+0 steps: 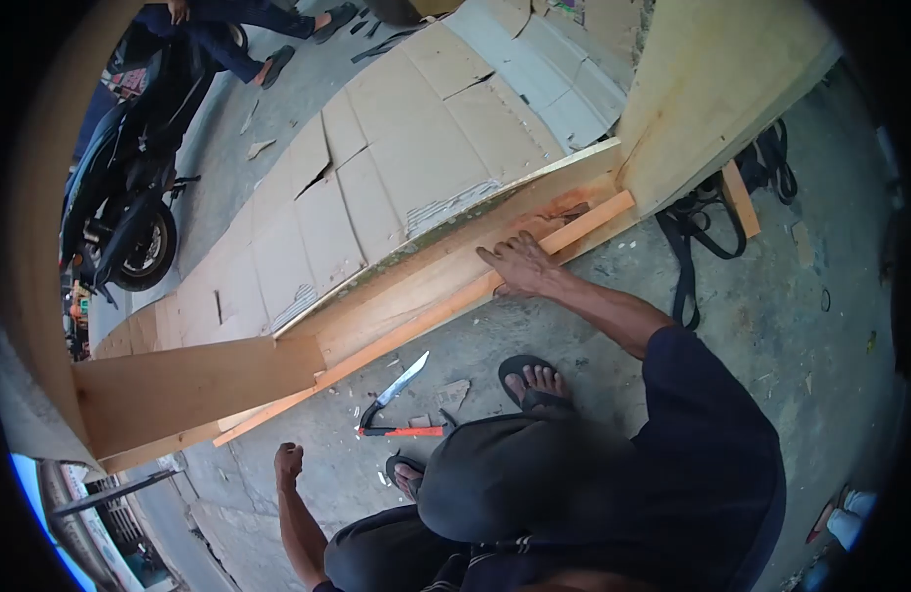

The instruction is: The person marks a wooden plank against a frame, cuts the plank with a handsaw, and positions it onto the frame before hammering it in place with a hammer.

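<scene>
My right hand is closed around a long, narrow wooden strip, fingers over its upper side and thumb below. The strip lies slanted along the near edge of a wooden frame, which has a long board and upright panels at both ends. My left hand is a fist held over the floor, apart from the strip's lower left end; whether anything is inside it cannot be seen. On the floor between my hands lie a large knife with a dark handle and what looks like a hammer with an orange-red handle.
Flattened cardboard covers the ground beyond the frame. Black straps and a short wood piece lie right. My sandalled foot is near the tools. A motorcycle and a seated person's legs are upper left.
</scene>
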Action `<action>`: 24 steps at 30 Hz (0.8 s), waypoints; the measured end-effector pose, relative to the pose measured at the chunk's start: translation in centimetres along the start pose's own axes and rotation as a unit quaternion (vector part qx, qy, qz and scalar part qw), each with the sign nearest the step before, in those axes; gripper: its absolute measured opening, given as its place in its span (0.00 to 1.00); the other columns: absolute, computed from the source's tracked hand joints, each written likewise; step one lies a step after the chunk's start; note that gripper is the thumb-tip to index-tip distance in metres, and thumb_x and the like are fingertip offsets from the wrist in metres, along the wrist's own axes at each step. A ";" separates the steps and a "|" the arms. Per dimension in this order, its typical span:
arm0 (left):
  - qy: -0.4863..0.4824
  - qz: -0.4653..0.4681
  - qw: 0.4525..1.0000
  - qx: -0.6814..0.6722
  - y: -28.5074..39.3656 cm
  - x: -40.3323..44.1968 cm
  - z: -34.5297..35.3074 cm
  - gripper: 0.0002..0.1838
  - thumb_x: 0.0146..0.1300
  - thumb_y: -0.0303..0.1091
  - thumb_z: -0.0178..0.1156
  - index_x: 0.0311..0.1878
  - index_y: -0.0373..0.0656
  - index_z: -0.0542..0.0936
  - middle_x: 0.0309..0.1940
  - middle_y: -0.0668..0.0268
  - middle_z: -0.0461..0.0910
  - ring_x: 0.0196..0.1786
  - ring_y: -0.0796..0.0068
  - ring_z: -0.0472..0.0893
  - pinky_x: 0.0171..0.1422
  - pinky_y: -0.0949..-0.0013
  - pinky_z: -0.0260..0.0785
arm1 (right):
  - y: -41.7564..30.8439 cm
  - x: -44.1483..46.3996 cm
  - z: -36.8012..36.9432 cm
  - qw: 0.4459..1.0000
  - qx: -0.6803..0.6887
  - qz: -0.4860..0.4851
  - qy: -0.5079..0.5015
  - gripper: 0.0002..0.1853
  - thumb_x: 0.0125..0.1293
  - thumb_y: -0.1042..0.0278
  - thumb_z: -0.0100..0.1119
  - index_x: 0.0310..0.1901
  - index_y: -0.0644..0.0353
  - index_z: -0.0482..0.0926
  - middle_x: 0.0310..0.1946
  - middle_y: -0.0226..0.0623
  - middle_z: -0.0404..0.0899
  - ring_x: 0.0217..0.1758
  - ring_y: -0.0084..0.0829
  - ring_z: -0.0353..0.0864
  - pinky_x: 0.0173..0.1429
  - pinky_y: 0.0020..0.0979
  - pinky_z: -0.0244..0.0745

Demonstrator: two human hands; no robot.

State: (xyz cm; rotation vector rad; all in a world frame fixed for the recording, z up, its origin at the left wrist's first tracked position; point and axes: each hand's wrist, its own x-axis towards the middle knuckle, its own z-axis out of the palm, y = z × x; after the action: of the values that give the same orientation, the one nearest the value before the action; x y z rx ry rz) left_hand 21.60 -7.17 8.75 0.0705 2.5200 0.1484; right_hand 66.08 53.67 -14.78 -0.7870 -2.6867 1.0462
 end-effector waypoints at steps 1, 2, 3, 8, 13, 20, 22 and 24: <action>0.036 0.050 0.992 0.111 -1.9 -1.3 -1.9 0.28 0.65 0.41 0.62 0.64 0.34 0.77 0.42 0.53 0.85 0.42 0.62 0.84 0.49 0.55 0.80 | -4.3 -0.6 -4.3 0.992 -0.126 -0.030 0.007 0.40 0.54 0.47 0.75 0.68 0.48 0.70 0.52 0.39 0.78 0.62 0.44 0.76 0.64 0.60 0.68; 0.099 0.150 0.968 0.173 5.8 4.0 -0.7 0.29 0.62 0.40 0.65 0.62 0.32 0.78 0.43 0.46 0.87 0.46 0.55 0.87 0.55 0.55 0.79 | -9.3 -1.2 -9.1 0.966 -0.251 -0.058 0.022 0.39 0.53 0.45 0.75 0.65 0.48 0.72 0.50 0.39 0.79 0.60 0.43 0.78 0.64 0.58 0.69; 0.141 0.187 0.964 0.128 13.2 7.6 -1.1 0.29 0.62 0.40 0.65 0.62 0.32 0.78 0.43 0.46 0.87 0.46 0.55 0.87 0.55 0.55 0.79 | -8.3 2.1 -12.8 0.951 -0.292 -0.074 0.076 0.39 0.53 0.45 0.75 0.65 0.48 0.72 0.50 0.39 0.79 0.60 0.43 0.78 0.64 0.58 0.69; 0.046 0.200 0.970 0.129 9.5 1.2 -0.5 0.30 0.60 0.47 0.66 0.62 0.39 0.80 0.54 0.45 0.85 0.60 0.48 0.83 0.68 0.55 0.74 | -9.8 -3.4 -11.3 0.967 -0.225 -0.098 -0.064 0.28 0.57 0.45 0.73 0.52 0.53 0.77 0.47 0.37 0.81 0.58 0.43 0.79 0.55 0.54 0.75; 0.108 0.242 0.959 0.104 4.0 4.0 -0.2 0.30 0.61 0.44 0.66 0.63 0.37 0.78 0.53 0.42 0.84 0.59 0.44 0.82 0.67 0.51 0.74 | -11.4 0.0 -14.1 0.961 -0.255 -0.098 -0.051 0.27 0.56 0.47 0.75 0.51 0.53 0.78 0.51 0.37 0.83 0.60 0.45 0.79 0.57 0.55 0.74; 0.133 0.168 0.975 0.063 0.9 9.1 1.7 0.45 0.62 0.40 0.69 0.78 0.39 0.58 0.74 0.39 0.63 0.73 0.36 0.67 0.74 0.48 0.68 | -19.3 -1.1 -12.4 0.915 -0.399 -0.014 -0.054 0.39 0.58 0.55 0.72 0.70 0.58 0.69 0.57 0.49 0.78 0.65 0.48 0.74 0.71 0.55 0.62; 0.211 0.198 0.951 0.112 1.5 9.7 1.9 0.52 0.59 0.37 0.73 0.82 0.46 0.52 0.79 0.38 0.51 0.79 0.37 0.59 0.79 0.43 0.59 | -26.2 -0.3 -10.6 0.903 -0.387 -0.167 -0.080 0.37 0.59 0.61 0.70 0.69 0.62 0.69 0.61 0.46 0.75 0.65 0.48 0.74 0.70 0.53 0.65; 0.260 0.249 0.920 0.152 1.7 11.9 2.3 0.55 0.59 0.41 0.74 0.84 0.53 0.49 0.82 0.43 0.45 0.82 0.41 0.55 0.82 0.38 0.51 | -31.9 0.8 -6.3 0.902 -0.292 -0.240 -0.207 0.33 0.63 0.64 0.65 0.70 0.57 0.68 0.61 0.43 0.75 0.66 0.44 0.74 0.68 0.51 0.68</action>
State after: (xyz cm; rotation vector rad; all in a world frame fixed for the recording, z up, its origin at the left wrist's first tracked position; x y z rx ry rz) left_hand 13.28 -4.27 0.30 0.9124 2.9777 -0.0326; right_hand 54.07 38.06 11.08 0.0961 -3.3454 0.2997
